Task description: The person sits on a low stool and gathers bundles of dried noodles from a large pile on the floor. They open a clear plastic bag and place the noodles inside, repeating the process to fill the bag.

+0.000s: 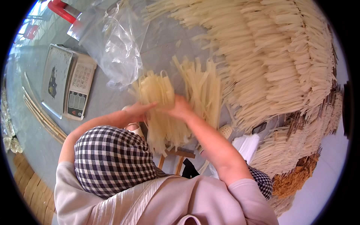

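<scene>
A bundle of pale yellow flat strips [157, 87], like dried noodles, spans the space between my two hands. My right hand [180, 108] grips its middle from the right, with strips above and below the fist. At the left side of the bundle is my left hand [139, 111], its thumb laid across the strips and its other fingers partly hidden. Strip ends hang loosely over a small wooden stool [181, 152]. Just right of my right hand lies a second, looser pile of the same strips [206, 92] on the grey floor [166, 42].
Layered stacks of strips [270, 56] fill the right side. A clear plastic bag [121, 47] and a digital scale [69, 81] lie on the left, near thin canes [42, 115]. A phone [259, 128] rests by a white cloth [246, 146]. My shoes flank the stool.
</scene>
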Demonstrator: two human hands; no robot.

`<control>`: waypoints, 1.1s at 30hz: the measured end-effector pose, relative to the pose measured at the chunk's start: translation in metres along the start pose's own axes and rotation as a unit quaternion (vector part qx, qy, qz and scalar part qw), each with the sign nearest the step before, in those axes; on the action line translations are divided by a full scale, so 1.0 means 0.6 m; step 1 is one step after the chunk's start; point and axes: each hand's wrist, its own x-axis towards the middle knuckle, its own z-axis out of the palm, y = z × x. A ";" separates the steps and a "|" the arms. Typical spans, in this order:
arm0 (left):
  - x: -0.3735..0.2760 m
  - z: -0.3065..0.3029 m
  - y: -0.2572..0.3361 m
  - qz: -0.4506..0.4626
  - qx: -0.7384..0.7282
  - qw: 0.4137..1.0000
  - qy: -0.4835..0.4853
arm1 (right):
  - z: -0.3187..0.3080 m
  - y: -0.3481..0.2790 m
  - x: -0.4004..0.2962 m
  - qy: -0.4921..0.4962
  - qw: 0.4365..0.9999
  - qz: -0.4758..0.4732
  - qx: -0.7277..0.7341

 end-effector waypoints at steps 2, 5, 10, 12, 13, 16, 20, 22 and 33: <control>-0.007 0.006 -0.001 0.037 -0.017 0.999 -0.035 | 0.030 0.005 -0.003 -0.069 0.995 -0.048 0.046; -0.014 0.013 -0.004 0.042 -0.079 0.995 -0.054 | 0.040 0.001 -0.006 -0.085 0.990 -0.066 0.089; -0.022 0.056 0.046 0.036 -0.061 0.995 -0.073 | -0.017 0.007 0.021 -0.130 0.978 -0.034 0.161; -0.025 0.072 0.080 0.010 -0.030 0.991 -0.130 | -0.051 0.004 0.033 -0.159 0.977 -0.040 0.133; -0.024 0.075 0.095 -0.030 0.064 0.993 -0.094 | -0.047 0.006 0.042 -0.140 0.981 -0.072 0.115; -0.033 0.098 0.124 -0.098 0.211 0.973 -0.008 | -0.022 0.002 0.054 -0.093 0.985 -0.118 0.089; -0.006 0.079 0.096 -0.040 0.122 0.992 0.017 | -0.013 -0.021 0.004 -0.016 0.982 -0.043 0.185; 0.024 0.059 0.072 -0.019 0.090 0.996 0.019 | 0.007 -0.022 -0.019 0.018 0.983 -0.023 0.180; 0.052 0.059 0.065 -0.043 0.011 0.999 0.012 | 0.032 -0.004 -0.020 -0.089 0.949 -0.028 0.302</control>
